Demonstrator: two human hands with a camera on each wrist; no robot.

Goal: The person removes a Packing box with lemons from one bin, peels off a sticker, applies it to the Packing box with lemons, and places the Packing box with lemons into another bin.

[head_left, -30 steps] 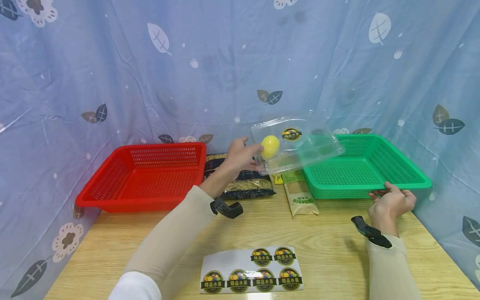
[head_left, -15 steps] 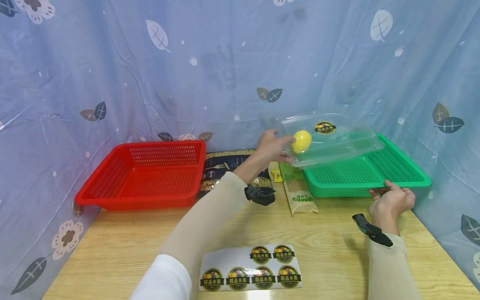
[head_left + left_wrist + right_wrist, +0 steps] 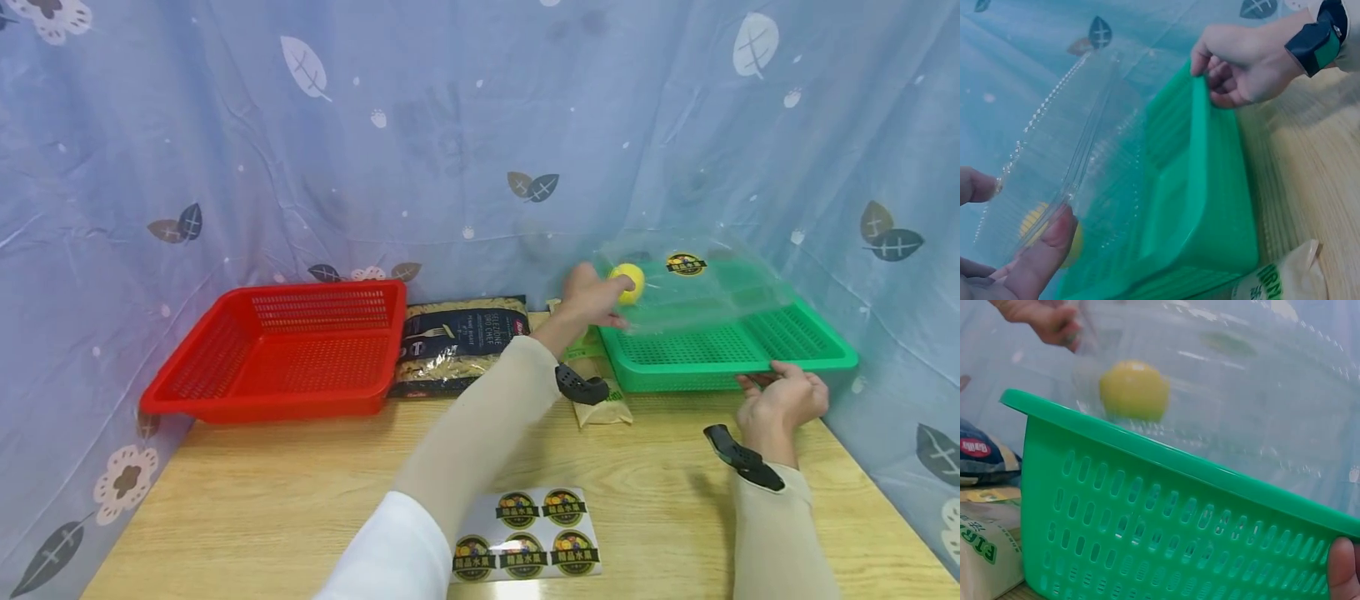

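A clear plastic clamshell box (image 3: 720,292) with a round fruit label on its lid hangs tilted above the green basket (image 3: 750,367). Inside it, at the left end, lies a yellow fruit (image 3: 1134,390), probably a lemon. My left hand (image 3: 592,298) pinches the box's left end between thumb and fingers; the left wrist view shows the thumb on the near side of the clear wall. My right hand (image 3: 783,400) grips the front rim of the green basket, fingers curled over it.
A red basket (image 3: 300,408) stands at the left. Between the baskets lie a dark pasta bag (image 3: 465,333) and a pale food packet (image 3: 603,408), partly behind my left arm. A sheet of round fruit labels (image 3: 540,533) lies at the front of the wooden table (image 3: 285,500).
My left hand has carried the clear box with the yellow fruit rightward, from beside the green basket to over it. My right hand has stayed on the basket rim.
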